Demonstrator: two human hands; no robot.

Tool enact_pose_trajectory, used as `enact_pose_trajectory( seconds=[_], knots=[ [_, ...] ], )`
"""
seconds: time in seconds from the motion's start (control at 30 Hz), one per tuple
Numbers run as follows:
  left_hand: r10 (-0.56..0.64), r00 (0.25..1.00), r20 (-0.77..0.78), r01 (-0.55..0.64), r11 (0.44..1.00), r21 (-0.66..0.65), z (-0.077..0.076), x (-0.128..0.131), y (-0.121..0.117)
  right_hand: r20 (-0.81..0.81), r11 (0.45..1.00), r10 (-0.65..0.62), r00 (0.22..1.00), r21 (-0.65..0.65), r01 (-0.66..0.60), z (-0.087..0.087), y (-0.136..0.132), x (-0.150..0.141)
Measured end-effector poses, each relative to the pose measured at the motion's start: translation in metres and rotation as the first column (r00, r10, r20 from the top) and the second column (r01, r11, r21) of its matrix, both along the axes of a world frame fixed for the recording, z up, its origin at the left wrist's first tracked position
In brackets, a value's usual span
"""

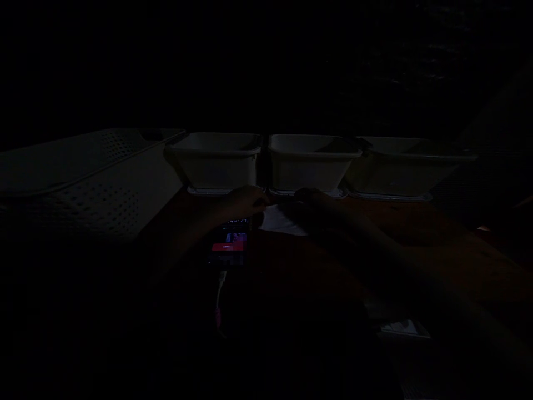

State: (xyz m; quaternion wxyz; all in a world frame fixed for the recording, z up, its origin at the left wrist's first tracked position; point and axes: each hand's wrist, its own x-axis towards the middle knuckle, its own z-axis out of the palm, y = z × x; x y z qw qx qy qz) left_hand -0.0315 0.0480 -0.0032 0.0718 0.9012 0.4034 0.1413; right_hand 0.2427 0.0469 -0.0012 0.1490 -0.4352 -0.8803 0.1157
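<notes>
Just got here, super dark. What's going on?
A person has the left hand and right hand at the far edge of a white piece, likely cloth; too dark to judge the grip. A lit phone with a cable lies by the left hand. Three bins stand in a row just beyond, with a perforated basket to their left.

Open tabletop [400, 239] right of the phone [229, 244], three bins [220, 169] blocking the far side.
</notes>
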Motion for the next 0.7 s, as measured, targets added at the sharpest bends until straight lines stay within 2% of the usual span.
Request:
enact_pose_trajectory(
  seconds=[0.07, 0.2, 0.27, 0.37, 0.43, 0.53, 0.7],
  knots=[
    [-0.013, 1.0, 0.026, 0.013, 1.0, -0.011, -0.002, 0.0, 0.002, -0.001, 0.999, 0.048, 0.999, -0.02, -0.048, 0.002, -0.001, -0.003],
    [-0.044, 0.997, 0.066, 0.045, 0.999, -0.017, -0.004, 0.001, 0.002, -0.012, 0.965, 0.256, 0.967, -0.061, -0.256, 0.007, -0.011, -0.009],
    [-0.035, 0.998, 0.061, 0.035, 0.999, 0.01, -0.002, 0.003, 0.0, 0.088, 0.94, 0.341, 0.936, -0.031, -0.34, 0.007, -0.015, -0.011],
    [-0.022, 0.998, 0.052, 0.018, 0.997, 0.08, 0.001, 0.006, -0.003, 0.31, 0.916, 0.362, 0.879, 0.056, -0.397, 0.001, -0.013, -0.012],
    [-0.022, 0.998, 0.057, 0.015, 0.993, 0.118, 0.002, 0.007, -0.005, 0.342, 0.909, 0.349, 0.872, 0.103, -0.404, -0.007, -0.007, -0.013],
    [-0.012, 0.998, 0.062, 0.004, 0.992, 0.129, 0.005, 0.008, -0.007, 0.287, 0.92, 0.347, 0.893, 0.081, -0.384, -0.012, -0.001, -0.012],
    [0.032, 0.998, 0.049, -0.04, 0.983, 0.181, 0.008, 0.007, -0.009, 0.15, 0.955, 0.294, 0.944, -0.001, -0.298, -0.004, -0.003, -0.008]
  ],
)
